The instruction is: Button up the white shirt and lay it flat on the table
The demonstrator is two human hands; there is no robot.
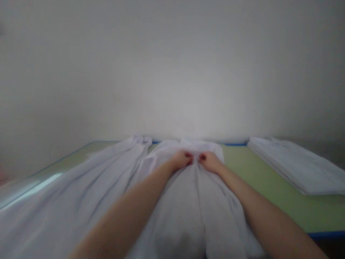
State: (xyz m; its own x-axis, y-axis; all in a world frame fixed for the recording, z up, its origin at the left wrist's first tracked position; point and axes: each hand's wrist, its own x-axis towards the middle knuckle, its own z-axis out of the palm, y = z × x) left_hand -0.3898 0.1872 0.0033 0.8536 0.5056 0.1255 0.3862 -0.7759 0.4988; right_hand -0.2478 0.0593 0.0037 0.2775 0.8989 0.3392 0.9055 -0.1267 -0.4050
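A white cloth garment (185, 201) lies lengthwise in front of me, with a seam or front opening running down its middle. Near its far end, my left hand (183, 159) pinches the fabric just left of that line. My right hand (210, 162) grips the fabric just right of it, close to the left one. Both hands have their fingers closed, and the cloth gathers into folds around them. The picture is blurred, so small details at the fingertips do not show.
Another long white cloth (81, 194) spreads in folds to the left. At the right, a neat stack of folded white cloth (296, 165) lies on the green table (269, 201), which has a blue edge. A pale wall (172, 72) stands behind the table.
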